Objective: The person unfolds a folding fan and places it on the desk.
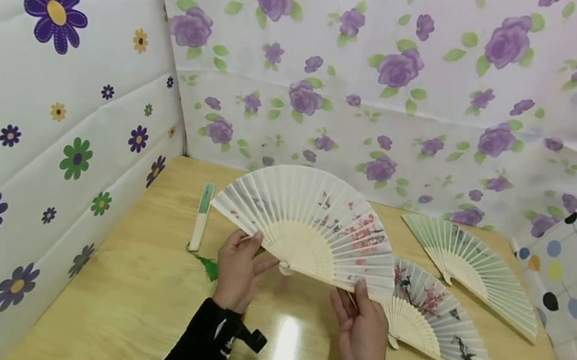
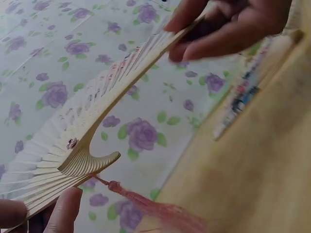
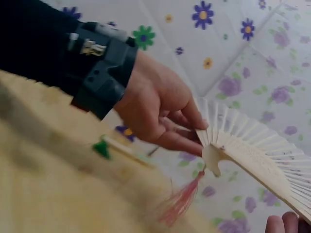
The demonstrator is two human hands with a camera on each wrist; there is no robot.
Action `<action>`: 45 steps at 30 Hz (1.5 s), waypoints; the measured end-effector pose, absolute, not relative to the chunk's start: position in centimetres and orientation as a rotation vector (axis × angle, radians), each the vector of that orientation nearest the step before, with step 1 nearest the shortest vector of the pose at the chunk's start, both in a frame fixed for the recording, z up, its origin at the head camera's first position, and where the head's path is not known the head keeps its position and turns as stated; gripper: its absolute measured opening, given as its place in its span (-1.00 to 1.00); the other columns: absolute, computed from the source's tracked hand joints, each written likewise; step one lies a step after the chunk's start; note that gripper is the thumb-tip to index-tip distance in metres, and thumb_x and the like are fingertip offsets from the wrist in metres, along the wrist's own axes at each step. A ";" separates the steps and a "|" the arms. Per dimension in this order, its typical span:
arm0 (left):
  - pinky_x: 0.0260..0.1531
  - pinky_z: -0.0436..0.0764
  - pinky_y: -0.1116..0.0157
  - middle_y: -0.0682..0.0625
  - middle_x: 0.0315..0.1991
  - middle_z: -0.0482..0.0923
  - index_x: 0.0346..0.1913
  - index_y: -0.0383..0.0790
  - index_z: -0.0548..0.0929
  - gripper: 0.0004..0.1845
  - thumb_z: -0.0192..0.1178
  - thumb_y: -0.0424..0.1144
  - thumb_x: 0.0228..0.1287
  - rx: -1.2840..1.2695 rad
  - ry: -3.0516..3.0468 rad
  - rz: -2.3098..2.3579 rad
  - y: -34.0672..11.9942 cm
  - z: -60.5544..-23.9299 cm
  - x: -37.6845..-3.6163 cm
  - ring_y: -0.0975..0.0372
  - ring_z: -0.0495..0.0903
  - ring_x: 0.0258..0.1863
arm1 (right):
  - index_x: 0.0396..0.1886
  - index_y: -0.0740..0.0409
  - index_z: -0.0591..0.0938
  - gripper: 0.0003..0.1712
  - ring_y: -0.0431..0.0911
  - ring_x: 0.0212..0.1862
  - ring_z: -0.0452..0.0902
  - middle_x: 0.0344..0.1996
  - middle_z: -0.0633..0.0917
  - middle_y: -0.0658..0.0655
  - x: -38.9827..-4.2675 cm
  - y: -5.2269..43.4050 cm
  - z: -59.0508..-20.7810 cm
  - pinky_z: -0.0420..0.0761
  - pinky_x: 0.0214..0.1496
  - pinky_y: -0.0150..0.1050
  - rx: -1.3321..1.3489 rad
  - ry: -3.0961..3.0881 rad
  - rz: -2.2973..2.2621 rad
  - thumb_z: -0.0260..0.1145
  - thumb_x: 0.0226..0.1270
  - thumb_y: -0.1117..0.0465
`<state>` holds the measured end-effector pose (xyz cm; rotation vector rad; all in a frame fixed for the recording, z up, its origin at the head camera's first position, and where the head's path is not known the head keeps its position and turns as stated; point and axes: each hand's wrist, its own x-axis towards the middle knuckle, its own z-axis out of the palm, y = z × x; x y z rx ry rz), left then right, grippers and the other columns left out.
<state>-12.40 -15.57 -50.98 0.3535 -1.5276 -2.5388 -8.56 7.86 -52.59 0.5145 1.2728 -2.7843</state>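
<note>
Bare table [image 1: 132, 306] front-left; closed fan [image 1: 202, 215] left, two open fans [image 1: 442, 321] right.

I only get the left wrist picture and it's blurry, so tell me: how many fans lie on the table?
Observer: Three on the table: two open fans and one closed fan.
Operator: Where's the closed one?
Observer: Just beyond the left hand, with a green tassel.
Operator: What's painted on the one being held?
Observer: The held fan shows pink blossoms near the right hand.
</note>
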 end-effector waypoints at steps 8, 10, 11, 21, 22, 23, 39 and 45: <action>-0.14 0.97 0.16 -0.09 -0.07 0.82 0.31 -0.42 0.64 -0.71 0.21 -0.27 0.81 0.429 -1.825 -2.417 -19.7 -51.8 -8.6 0.19 0.88 -0.16 | 0.24 0.16 0.62 -0.76 -0.20 0.04 0.90 -0.14 0.83 0.00 -3.0 10.5 -54.8 0.86 0.35 -0.24 0.691 1.466 -2.435 0.12 0.94 0.12; -0.18 0.96 0.16 -0.11 -0.12 0.85 0.31 -0.45 0.66 -0.70 0.19 -0.27 0.82 0.447 -1.903 -2.376 -20.8 -51.9 -7.9 0.20 0.89 -0.23 | 0.29 0.19 0.59 -0.75 -0.15 0.01 0.91 -0.15 0.84 0.04 -2.2 10.9 -55.2 0.89 0.31 -0.18 0.727 1.479 -2.389 0.14 0.93 0.14; -0.21 0.95 0.18 -0.14 -0.15 0.85 0.32 -0.46 0.66 -0.69 0.20 -0.27 0.82 0.456 -1.958 -2.342 -21.3 -52.0 -7.6 0.20 0.88 -0.27 | 0.30 0.21 0.60 -0.74 -0.13 0.00 0.92 -0.15 0.85 0.06 -1.8 11.2 -55.3 0.91 0.28 -0.15 0.747 1.486 -2.368 0.15 0.92 0.15; -0.39 0.91 0.27 -0.25 -0.26 0.87 0.61 -0.48 0.30 -0.31 0.36 -0.37 0.61 0.569 -2.461 -2.056 -23.0 -54.6 -6.1 0.20 0.85 -0.44 | 0.29 0.40 0.67 -0.63 -0.09 -0.13 0.95 -0.20 0.93 0.12 1.6 16.5 -57.0 0.96 0.08 -0.16 0.758 1.600 -2.031 0.34 0.80 0.17; -0.40 0.90 0.27 -0.24 -0.28 0.86 0.61 -0.47 0.29 -0.30 0.37 -0.37 0.60 0.561 -2.495 -2.032 -23.0 -54.7 -6.1 0.20 0.85 -0.45 | 0.31 0.43 0.67 -0.59 -0.09 -0.14 0.95 -0.21 0.94 0.12 1.8 16.9 -57.3 0.97 0.05 -0.16 0.756 1.629 -2.002 0.37 0.78 0.16; -0.40 0.90 0.26 -0.24 -0.31 0.85 0.61 -0.46 0.30 -0.30 0.37 -0.36 0.60 0.541 -2.535 -2.006 -22.9 -54.8 -6.1 0.19 0.85 -0.47 | 0.31 0.46 0.67 -0.57 -0.08 -0.15 0.96 -0.21 0.94 0.13 2.1 17.3 -57.6 0.97 0.04 -0.15 0.760 1.649 -1.980 0.38 0.77 0.16; -0.58 0.38 0.33 0.11 -0.62 0.56 0.17 -0.20 0.66 -0.56 0.54 0.02 0.53 -0.069 -3.161 -1.263 -23.8 -59.1 -7.5 0.26 0.47 -0.66 | -0.20 0.18 0.88 -0.67 -0.09 -0.23 0.92 -0.31 0.95 0.06 5.3 23.9 -58.9 0.93 -0.13 -0.17 0.564 1.779 -1.689 0.41 0.67 0.04; -0.58 0.42 0.28 0.05 -0.56 0.62 0.30 -0.28 0.59 -0.38 0.54 0.11 0.52 -0.185 -3.169 -1.245 -23.9 -59.5 -8.1 0.21 0.54 -0.61 | -0.41 0.15 0.72 -0.44 -0.10 -0.41 0.69 -0.49 0.80 0.02 6.1 23.7 -58.8 0.68 -0.31 -0.22 0.486 2.268 -1.215 0.49 0.59 -0.22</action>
